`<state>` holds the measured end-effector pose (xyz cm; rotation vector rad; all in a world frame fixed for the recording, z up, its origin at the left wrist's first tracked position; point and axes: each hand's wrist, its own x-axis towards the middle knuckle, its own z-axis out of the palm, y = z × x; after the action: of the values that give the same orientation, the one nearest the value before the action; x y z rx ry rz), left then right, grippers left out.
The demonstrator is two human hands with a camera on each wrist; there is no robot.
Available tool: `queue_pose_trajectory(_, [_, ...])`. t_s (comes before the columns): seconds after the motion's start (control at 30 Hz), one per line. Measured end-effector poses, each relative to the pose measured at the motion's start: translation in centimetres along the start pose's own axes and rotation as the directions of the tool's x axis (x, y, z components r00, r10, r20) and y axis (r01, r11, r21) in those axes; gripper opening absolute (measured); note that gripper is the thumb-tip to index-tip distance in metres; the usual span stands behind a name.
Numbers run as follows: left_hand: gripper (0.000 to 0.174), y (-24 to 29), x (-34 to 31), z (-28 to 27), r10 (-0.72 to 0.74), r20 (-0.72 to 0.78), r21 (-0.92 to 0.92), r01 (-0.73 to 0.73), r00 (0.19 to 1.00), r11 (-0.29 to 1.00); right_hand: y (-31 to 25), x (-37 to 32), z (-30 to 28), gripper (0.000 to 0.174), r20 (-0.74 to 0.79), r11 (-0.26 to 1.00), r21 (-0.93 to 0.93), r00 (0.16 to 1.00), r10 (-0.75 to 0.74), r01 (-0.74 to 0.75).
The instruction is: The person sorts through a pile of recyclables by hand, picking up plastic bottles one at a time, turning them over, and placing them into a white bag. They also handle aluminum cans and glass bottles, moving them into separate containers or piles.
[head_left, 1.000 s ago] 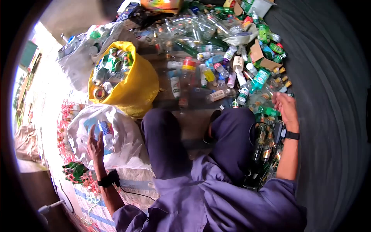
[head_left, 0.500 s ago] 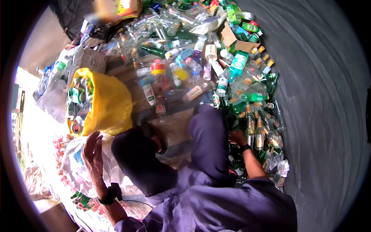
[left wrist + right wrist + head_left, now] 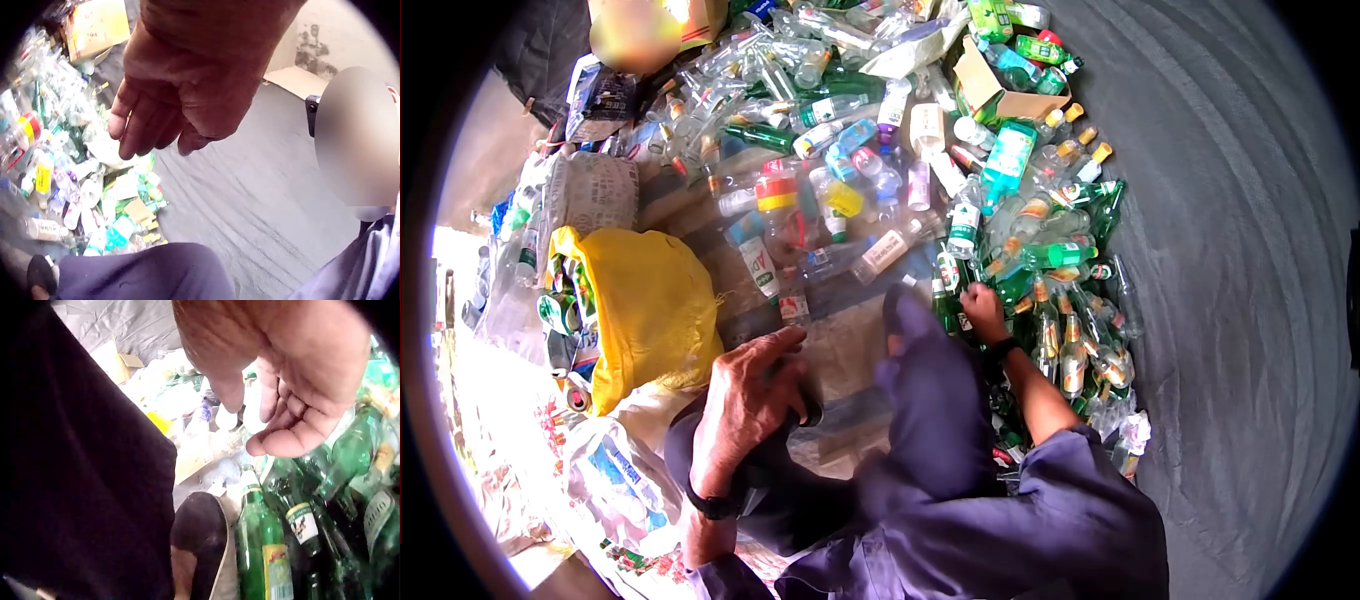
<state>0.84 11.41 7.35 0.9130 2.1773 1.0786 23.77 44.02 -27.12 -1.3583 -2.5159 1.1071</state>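
Note:
My left hand [image 3: 745, 395] hovers over the left knee with its fingers loosely bent and holds nothing. In the left wrist view the fingers of that hand [image 3: 181, 94] hang down, apart from any bottle. On the other side, my right hand [image 3: 985, 310] is beside the right knee, over the glass bottles. Seen from its wrist, the right hand [image 3: 294, 394] has loosely curled fingers with a gap to the thumb. Just below its fingertips is the neck of a green glass bottle [image 3: 259, 528] with a yellow label. Darker bottles [image 3: 303, 528] lie close beside it.
A yellow sack [image 3: 655, 305] of cans stands at the left, a white plastic bag [image 3: 615, 480] below it. Plastic bottles [image 3: 885, 255] lie spread ahead of the feet. Behind them are a pile of clear bottles [image 3: 800, 65] and an open cardboard box [image 3: 1005, 100]. Dark sheeting [image 3: 1230, 300] covers the right side.
The left hand has moved from above the white bag rightward over the left knee. The right hand came down from the right to the glass bottles, then shifted forward. The view has turned.

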Motion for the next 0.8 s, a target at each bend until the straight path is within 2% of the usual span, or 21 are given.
queue_pose_trajectory(0.03, [0.032, 0.0, 0.4, 0.2, -0.008, 0.004, -0.005, 0.008, 1.000, 1.000, -1.0, 1.5, -0.5, 0.025, -0.054, 0.980, -0.177, 0.993, -0.106, 0.095])
queue_pose_trajectory(0.07, [0.031, 0.1, 0.7, 0.2, -0.048, 0.043, -0.006, 0.048, 0.998, 0.999, -2.0, 2.9, -0.7, 0.025, -0.048, 0.979, -0.180, 0.994, -0.102, 0.092])
queue_pose_trajectory(0.13, [0.031, -0.6, 1.2, 0.3, -0.098, 0.084, -0.012, 0.099, 0.992, 0.995, -4.1, 5.1, -0.9, 0.039, -0.193, 0.977, -0.206, 0.977, -0.090, 0.049])
queue_pose_trajectory(0.2, [0.028, -1.7, 1.3, 0.3, 0.140, 0.034, 0.073, -0.142, 0.990, 0.987, -6.3, 7.0, -1.6, 0.048, -0.235, 0.973, -0.231, 0.970, -0.065, 0.009])
queue_pose_trajectory(0.33, [0.030, -1.8, 1.2, -0.5, 0.057, 0.100, 0.037, -0.061, 0.993, 0.997, -7.3, 10.8, -1.3, 0.048, -0.179, 0.933, -0.299, 0.972, 0.153, -0.202])
queue_pose_trajectory(0.4, [0.035, -2.3, 1.0, -0.8, 0.123, 0.128, 0.053, -0.131, 0.984, 0.990, -7.0, 11.8, -0.5, 0.048, -0.213, 0.923, -0.314, 0.963, 0.162, -0.225])
queue_pose_trajectory(0.47, [0.038, -2.1, 0.7, -1.2, 0.121, 0.154, 0.053, -0.130, 0.981, 0.990, -6.6, 12.7, 0.0, 0.050, -0.148, 0.864, -0.380, 0.944, 0.295, -0.329])
queue_pose_trajectory(0.5, [0.035, -1.9, 0.6, -1.0, 0.129, 0.111, 0.061, -0.136, 0.985, 0.989, -6.9, 12.8, 0.4, 0.054, -0.164, 0.850, -0.387, 0.934, 0.317, -0.357])
queue_pose_trajectory(0.53, [0.031, -1.8, 0.5, -0.9, 0.138, 0.070, 0.068, -0.143, 0.988, 0.987, -6.9, 12.9, 0.5, 0.054, -0.145, 0.851, -0.349, 0.919, 0.366, -0.393])
queue_pose_trajectory(0.63, [0.034, -1.5, 0.6, -1.0, 0.126, 0.102, 0.024, -0.129, 0.987, 0.991, -7.2, 12.8, 1.3, 0.052, -0.141, 0.874, -0.320, 0.931, 0.337, -0.365])
queue_pose_trajectory(0.67, [0.035, -1.5, 0.6, -1.1, 0.113, 0.119, 0.007, -0.114, 0.986, 0.993, -7.1, 12.4, 1.0, 0.054, -0.078, 0.896, -0.289, 0.941, 0.328, -0.336])
queue_pose_trajectory(0.73, [0.036, -1.4, 0.6, -1.2, 0.106, 0.135, 0.007, -0.108, 0.985, 0.994, -5.9, 12.2, 1.5, 0.057, -0.010, 0.934, -0.185, 0.951, 0.310, -0.306])
queue_pose_trajectory(0.8, [0.034, -1.4, 0.5, -1.2, 0.136, 0.139, -0.025, -0.133, 0.981, 0.991, -1.2, 13.1, 3.8, 0.057, 0.083, 0.954, 0.066, 0.954, 0.286, -0.292])
